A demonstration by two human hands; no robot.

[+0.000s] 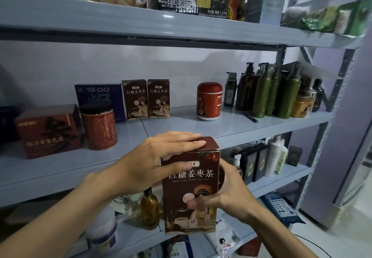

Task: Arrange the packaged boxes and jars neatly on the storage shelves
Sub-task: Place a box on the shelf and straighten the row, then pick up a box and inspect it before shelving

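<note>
The grey metal rack fills the view, and its middle shelf (pixel 241 124) has bare space between two matching boxes (pixel 147 99) standing upright side by side near the back wall and a red jar (pixel 209 101) well to their right. A third box of the same print, the tea box (pixel 191 193), is not on any shelf yet. It is held upright in the air in front of the middle shelf's front edge, printed face towards the camera.

The left hand (pixel 153 157) lies over the box's top, fingers straight and flat across the top flap (pixel 209 145), thumb laid against the upper front face. The right hand (pixel 227 193) grips lower down on the right side, thumb on the front and the other fingers wrapped behind, where they are mostly hidden.

The box looks like thin printed card, so it is probably light and fairly stiff along its edges but easy to dent on the broad faces. The top flap seems to sit slightly raised, though the angle makes this uncertain. The surest hold is on the narrow sides, low down, with the flat hand keeping the flap closed, and little squeeze is needed. Its smooth print may slide in a loose grip.
</note>
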